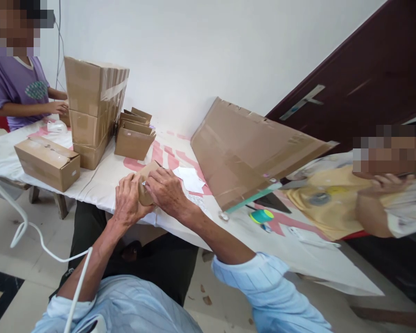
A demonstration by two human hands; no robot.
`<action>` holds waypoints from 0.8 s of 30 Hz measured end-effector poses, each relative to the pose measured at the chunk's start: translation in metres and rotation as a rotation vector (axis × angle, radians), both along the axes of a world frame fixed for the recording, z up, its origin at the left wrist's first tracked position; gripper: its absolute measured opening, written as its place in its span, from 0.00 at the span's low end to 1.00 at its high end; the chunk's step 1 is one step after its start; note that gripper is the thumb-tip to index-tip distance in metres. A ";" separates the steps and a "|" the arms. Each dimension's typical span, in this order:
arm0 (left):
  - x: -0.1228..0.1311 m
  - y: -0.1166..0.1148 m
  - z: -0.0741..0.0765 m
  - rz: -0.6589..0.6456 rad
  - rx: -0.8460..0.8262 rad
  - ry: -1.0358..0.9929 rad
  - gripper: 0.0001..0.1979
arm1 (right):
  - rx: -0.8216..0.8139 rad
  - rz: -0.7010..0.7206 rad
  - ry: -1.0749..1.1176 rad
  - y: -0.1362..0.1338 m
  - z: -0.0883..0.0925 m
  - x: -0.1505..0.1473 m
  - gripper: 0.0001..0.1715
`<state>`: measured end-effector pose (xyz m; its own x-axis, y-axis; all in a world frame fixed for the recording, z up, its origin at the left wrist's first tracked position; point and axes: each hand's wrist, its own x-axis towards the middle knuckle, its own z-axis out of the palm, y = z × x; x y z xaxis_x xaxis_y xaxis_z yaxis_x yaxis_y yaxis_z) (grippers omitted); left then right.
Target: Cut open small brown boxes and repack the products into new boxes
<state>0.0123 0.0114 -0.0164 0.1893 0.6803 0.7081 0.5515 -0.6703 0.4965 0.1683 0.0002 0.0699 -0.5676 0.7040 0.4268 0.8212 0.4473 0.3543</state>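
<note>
My left hand (130, 200) and my right hand (165, 190) both grip a small brown cardboard box (146, 185) at the near edge of the table (100, 178). The left hand's fingers wrap the box's left side. My right hand's fingers press on its top right, near a small white spot on the box. Much of the box is hidden behind the two hands. White paper slips (190, 178) lie just beyond my right hand.
A stack of taped cartons (93, 106), open small boxes (134, 138) and a closed box (47, 162) stand to the left. A large flattened cardboard sheet (249, 148) leans at right. A teal tape roll (261, 216) lies nearby. One person sits far left, another leans in right.
</note>
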 end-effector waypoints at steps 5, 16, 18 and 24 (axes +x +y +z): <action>0.002 -0.001 0.000 0.008 -0.001 -0.011 0.50 | -0.006 -0.028 0.016 -0.001 0.001 0.001 0.14; 0.000 -0.001 0.000 0.010 -0.024 -0.003 0.51 | -0.001 -0.042 0.014 -0.003 0.006 0.003 0.07; 0.000 0.000 0.000 0.005 -0.023 -0.001 0.51 | -0.010 -0.026 0.005 -0.002 0.006 0.003 0.07; 0.000 -0.001 0.000 0.011 -0.010 -0.006 0.52 | -0.010 -0.010 -0.006 -0.001 0.003 0.001 0.12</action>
<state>0.0119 0.0108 -0.0165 0.1773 0.6895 0.7022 0.5559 -0.6589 0.5067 0.1694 -0.0004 0.0725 -0.5631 0.7139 0.4163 0.8235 0.4427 0.3547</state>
